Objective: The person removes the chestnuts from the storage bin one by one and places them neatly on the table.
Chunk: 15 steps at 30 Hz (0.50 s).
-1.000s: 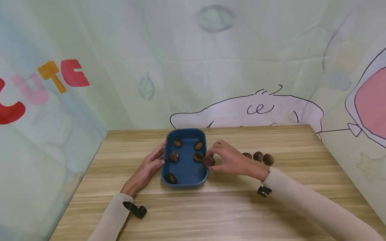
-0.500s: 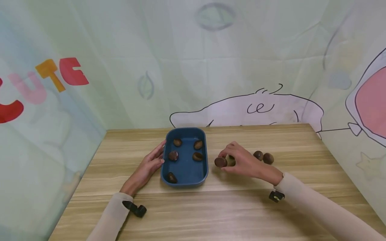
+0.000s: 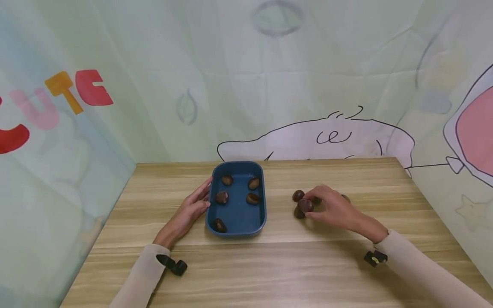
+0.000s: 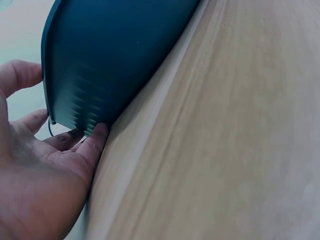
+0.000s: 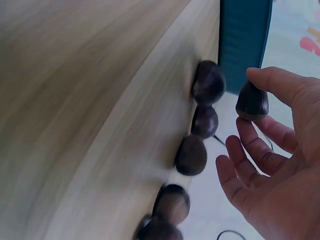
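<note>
A blue rectangular box [image 3: 236, 234] stands on the wooden table with several brown chestnuts inside, such as one [image 3: 221, 197] by its left wall. My left hand [image 3: 189, 215] rests against the box's left side; in the left wrist view its fingertips touch the teal-looking outer wall [image 4: 115, 45]. To the right of the box, my right hand [image 3: 339, 210] pinches a chestnut [image 5: 252, 102] between thumb and fingertips, raised above the table. Beneath and around it lie more chestnuts, including one [image 3: 298, 196] just left of the fingers; the hand partly covers others.
In the right wrist view several loose chestnuts [image 5: 191, 155] form a rough row on the table [image 3: 246, 273]. A printed cloth backdrop [image 3: 161, 115] rises behind the table and on both sides. Each wrist wears a small black camera mount [image 3: 375, 258].
My right hand has moved right, from the box's right rim to over the loose chestnuts, still pinching one. The left hand and the box have stayed in place.
</note>
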Available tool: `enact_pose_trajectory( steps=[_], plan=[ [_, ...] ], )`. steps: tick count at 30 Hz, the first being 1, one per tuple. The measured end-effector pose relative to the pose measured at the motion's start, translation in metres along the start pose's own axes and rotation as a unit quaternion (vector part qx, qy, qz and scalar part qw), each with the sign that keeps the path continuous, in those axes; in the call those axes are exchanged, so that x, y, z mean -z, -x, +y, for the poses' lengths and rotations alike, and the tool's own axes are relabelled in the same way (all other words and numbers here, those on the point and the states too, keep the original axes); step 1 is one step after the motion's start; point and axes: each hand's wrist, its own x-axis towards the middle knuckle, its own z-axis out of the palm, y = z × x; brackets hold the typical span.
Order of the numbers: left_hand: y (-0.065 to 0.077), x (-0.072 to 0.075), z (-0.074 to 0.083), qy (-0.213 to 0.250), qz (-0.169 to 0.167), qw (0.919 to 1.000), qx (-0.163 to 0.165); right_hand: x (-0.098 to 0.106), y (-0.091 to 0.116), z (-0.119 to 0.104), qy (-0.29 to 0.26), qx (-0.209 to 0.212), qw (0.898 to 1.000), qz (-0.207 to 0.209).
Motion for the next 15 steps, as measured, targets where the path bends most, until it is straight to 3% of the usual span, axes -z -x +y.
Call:
enact_pose_trajectory(
  steps=[9,15],
  plan=[
    [-0.001,0.000,0.001,-0.006,0.001,1.0000,0.005,0.008,0.016,0.013,-0.007,0.000,1.000,0.022],
    [-0.001,0.000,0.000,-0.004,0.001,1.0000,0.003,0.011,0.023,0.017,-0.031,-0.014,0.999,0.003]
  ],
)
